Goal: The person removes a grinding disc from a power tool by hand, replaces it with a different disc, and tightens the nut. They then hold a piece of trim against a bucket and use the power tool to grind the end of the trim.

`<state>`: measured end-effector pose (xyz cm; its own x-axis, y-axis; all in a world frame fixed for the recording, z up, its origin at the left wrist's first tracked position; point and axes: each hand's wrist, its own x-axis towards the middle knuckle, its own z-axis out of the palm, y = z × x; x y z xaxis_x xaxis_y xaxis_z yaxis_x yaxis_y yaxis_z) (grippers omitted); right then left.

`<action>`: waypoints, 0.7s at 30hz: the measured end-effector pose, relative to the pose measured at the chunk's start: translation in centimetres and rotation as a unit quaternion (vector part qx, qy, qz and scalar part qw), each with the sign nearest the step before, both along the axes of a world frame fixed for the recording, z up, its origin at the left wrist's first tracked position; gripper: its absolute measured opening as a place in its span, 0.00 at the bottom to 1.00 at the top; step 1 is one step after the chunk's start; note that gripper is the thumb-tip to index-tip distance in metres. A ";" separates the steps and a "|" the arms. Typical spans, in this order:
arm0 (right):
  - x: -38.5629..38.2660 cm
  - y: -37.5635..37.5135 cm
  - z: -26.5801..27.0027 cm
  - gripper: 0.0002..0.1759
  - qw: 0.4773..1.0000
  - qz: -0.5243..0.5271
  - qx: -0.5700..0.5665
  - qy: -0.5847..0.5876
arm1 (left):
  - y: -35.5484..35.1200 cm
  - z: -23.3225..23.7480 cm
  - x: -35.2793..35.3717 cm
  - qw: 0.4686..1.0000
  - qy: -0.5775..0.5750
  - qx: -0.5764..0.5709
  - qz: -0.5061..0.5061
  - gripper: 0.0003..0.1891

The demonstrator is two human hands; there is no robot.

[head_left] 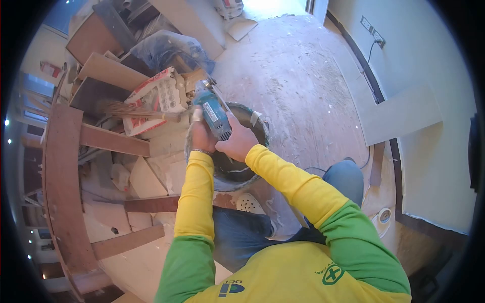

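Note:
A teal angle grinder (214,115) is held up in front of me, its head pointing away and its disc seen nearly edge-on. My right hand (238,141) wraps the rear of the grinder's body, thumb along the side. On the other side, my left hand (202,135) is closed at a pale grip by the grinder's head. Below both hands stands a round, dirty bucket (264,130) with a crusted rim. Dark contents show inside it, partly hidden by my hands and the tool.
A straw broom (141,112) lies on a torn red-and-white sack (151,103) to the left. Wooden boards (65,166) and panels are piled there. A cable (370,53) hangs from a wall outlet (373,31) at right. A tape roll (384,217) sits near my knee on the dusty floor (303,86).

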<state>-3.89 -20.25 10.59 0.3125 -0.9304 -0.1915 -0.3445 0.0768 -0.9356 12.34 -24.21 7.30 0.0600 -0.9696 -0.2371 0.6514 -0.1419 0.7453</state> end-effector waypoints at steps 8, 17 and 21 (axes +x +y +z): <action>-3.3 3.7 1.4 0.56 0.986 0.040 -0.099 -0.125 | 5.9 1.6 5.7 0.991 -0.128 0.009 0.042 0.33; -4.0 8.6 3.0 0.57 0.966 0.065 -0.069 -0.239 | 18.7 1.6 0.5 0.964 -0.260 0.015 0.050 0.23; -3.7 10.5 3.6 0.56 0.964 0.099 -0.076 -0.233 | 25.4 2.8 0.0 0.924 -0.379 -0.046 -0.030 0.26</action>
